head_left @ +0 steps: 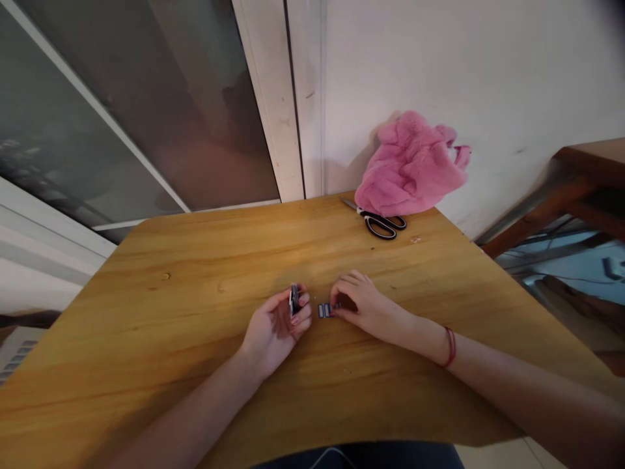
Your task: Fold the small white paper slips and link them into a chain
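In the head view my left hand [278,320] is closed around a thin stack of small cards [293,301], held upright on edge with dark faces and pale edges. Just to its right, small blue cards with pale centres [324,310] lie side by side on the wooden table [234,260]. Over the right end of this row my right hand [359,303] has thumb and forefinger pinched together on a small blue card [336,305]. My fingers partly hide that card. A red band circles my right wrist.
Black-handled scissors [381,225] lie at the table's back edge, beside a bunched pink plush cloth [413,166] against the wall. A tiny yellow bit [166,276] sits at the left. Glass panels [195,98] stand behind the table, and a wooden piece of furniture [576,195] is at the right.
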The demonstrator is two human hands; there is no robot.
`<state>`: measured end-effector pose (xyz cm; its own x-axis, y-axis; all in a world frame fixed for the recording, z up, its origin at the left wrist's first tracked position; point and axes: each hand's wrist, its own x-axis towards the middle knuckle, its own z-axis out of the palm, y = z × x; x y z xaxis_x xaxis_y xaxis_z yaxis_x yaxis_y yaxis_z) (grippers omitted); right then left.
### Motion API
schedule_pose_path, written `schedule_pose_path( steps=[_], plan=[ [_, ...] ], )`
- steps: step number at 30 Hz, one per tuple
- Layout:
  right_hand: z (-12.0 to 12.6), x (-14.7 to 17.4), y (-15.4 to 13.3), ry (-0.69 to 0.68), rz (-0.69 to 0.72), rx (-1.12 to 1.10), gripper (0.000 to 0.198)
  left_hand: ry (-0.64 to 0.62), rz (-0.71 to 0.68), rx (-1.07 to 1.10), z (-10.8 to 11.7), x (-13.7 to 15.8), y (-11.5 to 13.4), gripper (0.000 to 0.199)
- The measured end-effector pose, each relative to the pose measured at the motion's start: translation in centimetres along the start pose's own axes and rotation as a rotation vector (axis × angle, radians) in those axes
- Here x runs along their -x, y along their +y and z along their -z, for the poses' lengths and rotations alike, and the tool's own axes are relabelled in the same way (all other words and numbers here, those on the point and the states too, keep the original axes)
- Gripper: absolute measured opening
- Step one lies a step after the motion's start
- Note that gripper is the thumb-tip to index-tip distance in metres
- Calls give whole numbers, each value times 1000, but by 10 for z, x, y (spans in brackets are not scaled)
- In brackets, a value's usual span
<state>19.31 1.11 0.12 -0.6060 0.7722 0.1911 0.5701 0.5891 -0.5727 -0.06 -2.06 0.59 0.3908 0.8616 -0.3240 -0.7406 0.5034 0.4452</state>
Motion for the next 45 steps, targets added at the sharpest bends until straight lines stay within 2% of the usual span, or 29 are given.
schedule_pose_path(
  steps=[8, 13, 17, 20, 22, 25, 28, 32, 36, 38, 40, 42, 45],
  plan=[
    [0, 0, -2, 57, 21, -148, 12, -28, 26, 35, -2, 1, 1, 16],
    [8, 2, -10, 263, 95, -197, 8, -66, 58, 18, 1, 1, 1, 13],
    [12, 7, -17, 426, 97, -157, 6, -98, 75, -117, -1, 2, -2, 9],
    [11, 10, -19, 503, 155, -135, 9, -87, 58, -227, -5, 4, -6, 11],
    [10, 11, -20, 480, 226, -124, 13, -56, 59, -275, -8, 5, -8, 13],
    [5, 13, -20, 377, 314, -112, 19, -26, 65, -323, -9, 5, -11, 21],
    [2, 13, -21, 305, 355, -71, 23, -60, 33, -325, -6, 3, -13, 29],
    [2, 11, -20, 269, 381, 30, 24, -113, 21, -317, -4, 3, -14, 23],
    [4, 11, -21, 210, 438, 81, 25, -83, 3, -436, -6, 5, -15, 18],
    [6, 12, -24, 208, 412, 58, 25, -69, -6, -449, -6, 5, -15, 17],
    [6, 11, -27, 200, 312, 12, 27, -46, -12, -429, -4, 3, -15, 16],
    [7, 10, -29, 162, 215, -26, 37, -9, -12, -398, -2, 2, -16, 16],
    [5, 7, -29, 97, 176, -53, 52, 50, -2, -395, 1, 0, -19, 19]
  ],
)
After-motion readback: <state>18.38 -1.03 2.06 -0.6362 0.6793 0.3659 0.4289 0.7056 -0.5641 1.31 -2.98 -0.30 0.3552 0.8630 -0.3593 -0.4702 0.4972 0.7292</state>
